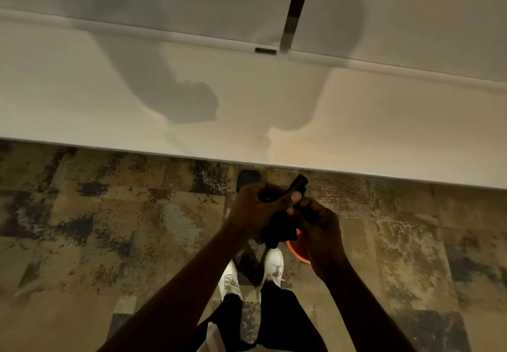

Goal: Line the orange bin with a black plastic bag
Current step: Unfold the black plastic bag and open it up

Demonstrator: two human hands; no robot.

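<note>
A crumpled black plastic bag [279, 228] is bunched between both hands, just in front of the table edge. My left hand [255, 209] grips its upper left part, with the thumb pressing on a rolled black end [299, 183] that sticks up. My right hand [318, 228] holds the bag's right side. Below the hands, on the floor, a sliver of the orange bin [299, 247] shows next to my right shoe; most of it is hidden by my right hand and the bag.
A white table [247, 104] spans the view ahead, with a white wall and a dark vertical strip [297, 6] behind it. Patterned brown carpet [109, 228] covers the floor. My white shoes [274, 265] stand just left of the bin.
</note>
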